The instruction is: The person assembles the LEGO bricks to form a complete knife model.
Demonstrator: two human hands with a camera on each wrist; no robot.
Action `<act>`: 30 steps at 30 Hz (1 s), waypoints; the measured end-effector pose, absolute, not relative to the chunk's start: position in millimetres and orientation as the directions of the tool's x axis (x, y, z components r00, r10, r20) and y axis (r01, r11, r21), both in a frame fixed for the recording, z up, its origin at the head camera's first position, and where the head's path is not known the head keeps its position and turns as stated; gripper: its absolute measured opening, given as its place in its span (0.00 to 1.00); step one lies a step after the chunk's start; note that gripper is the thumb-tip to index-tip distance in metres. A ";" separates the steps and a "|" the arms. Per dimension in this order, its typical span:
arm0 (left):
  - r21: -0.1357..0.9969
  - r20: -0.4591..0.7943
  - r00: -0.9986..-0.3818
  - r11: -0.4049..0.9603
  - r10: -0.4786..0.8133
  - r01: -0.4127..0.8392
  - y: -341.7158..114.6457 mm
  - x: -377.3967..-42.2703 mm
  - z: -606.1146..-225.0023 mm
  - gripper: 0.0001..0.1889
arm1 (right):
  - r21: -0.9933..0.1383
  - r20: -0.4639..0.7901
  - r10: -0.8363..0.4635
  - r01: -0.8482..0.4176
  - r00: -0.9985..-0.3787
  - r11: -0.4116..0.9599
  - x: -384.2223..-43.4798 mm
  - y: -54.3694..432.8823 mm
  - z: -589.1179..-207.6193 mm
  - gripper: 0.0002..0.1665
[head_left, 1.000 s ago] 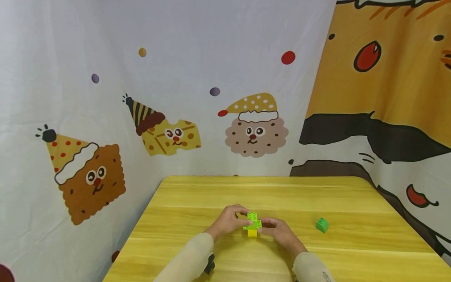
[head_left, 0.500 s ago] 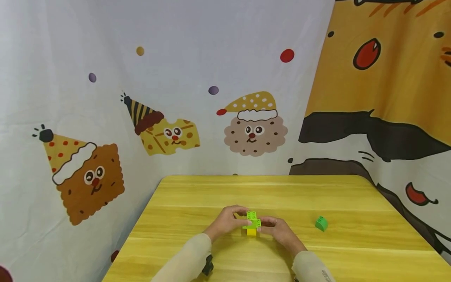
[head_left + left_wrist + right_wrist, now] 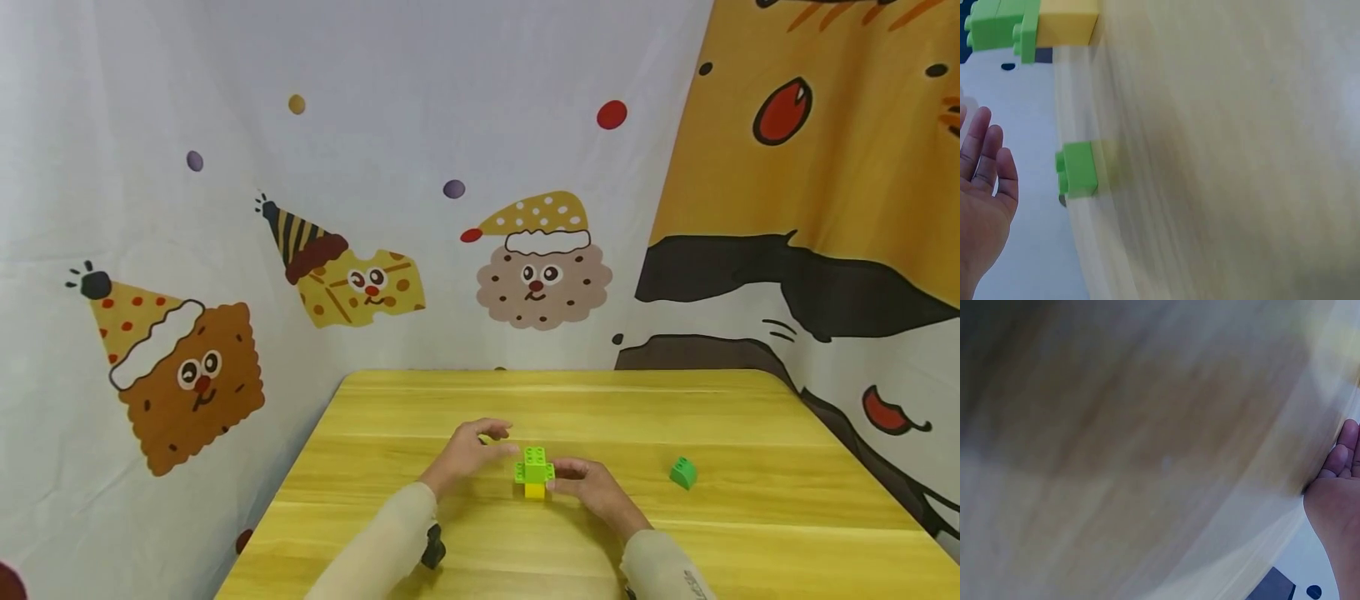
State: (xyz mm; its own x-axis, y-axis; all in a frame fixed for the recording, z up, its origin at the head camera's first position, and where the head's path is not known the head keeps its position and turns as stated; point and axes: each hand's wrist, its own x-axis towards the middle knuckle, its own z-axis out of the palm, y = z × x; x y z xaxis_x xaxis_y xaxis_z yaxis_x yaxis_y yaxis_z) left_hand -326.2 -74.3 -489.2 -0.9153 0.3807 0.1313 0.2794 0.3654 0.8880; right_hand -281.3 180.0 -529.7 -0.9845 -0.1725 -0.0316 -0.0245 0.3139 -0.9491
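A small stack of toy building bricks point(image 3: 535, 473) stands upright mid-table: a yellow brick point(image 3: 535, 490) below, a wider lime-green plate on it and a lime-green brick on top. My right hand point(image 3: 596, 492) pinches the right end of the stack, thumb in front and fingers behind. My left hand point(image 3: 468, 454) is just left of the stack, apart from it, fingers loosely bent and holding nothing. In the left wrist view, a studded green brick point(image 3: 1080, 169) sits on the table beyond my left hand point(image 3: 985, 200); from the head it is mostly hidden behind that hand.
A darker green sloped brick point(image 3: 683, 473) lies to the right on the wooden table point(image 3: 750, 558). Printed cloth point(image 3: 525, 100) with cartoon figures hangs behind the table and along its sides. A black wrist mount point(image 3: 432, 547) shows under my left sleeve.
My left hand has let go of the stack and moved left, uncovering the plate's left end. My right hand keeps its place at the stack.
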 end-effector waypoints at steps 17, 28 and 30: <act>0.901 0.124 -0.942 0.362 0.312 0.238 -94.1 -333.4 -487.4 0.23 | -0.947 -0.067 -0.124 0.024 -0.990 0.321 -280.9 179.6 -530.5 0.29; 0.884 0.112 -0.960 0.416 0.255 0.214 -110.6 -343.3 -498.8 0.24 | -0.948 -0.068 -0.125 0.025 -0.990 0.318 -281.6 177.9 -531.1 0.27; 0.886 0.097 -0.965 0.420 0.244 0.195 -113.9 -345.0 -500.6 0.24 | -0.948 -0.064 -0.132 0.019 -0.989 0.317 -281.7 177.9 -530.5 0.28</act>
State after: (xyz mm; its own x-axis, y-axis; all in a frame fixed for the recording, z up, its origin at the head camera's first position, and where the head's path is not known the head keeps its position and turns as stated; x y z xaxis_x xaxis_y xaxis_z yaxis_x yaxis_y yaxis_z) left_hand -345.0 -113.9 -500.6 -0.9649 0.2439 0.0972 0.1954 0.4198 0.8863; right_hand -281.7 177.9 -530.5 -0.9892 -0.1315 -0.0643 0.0194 0.3171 -0.9482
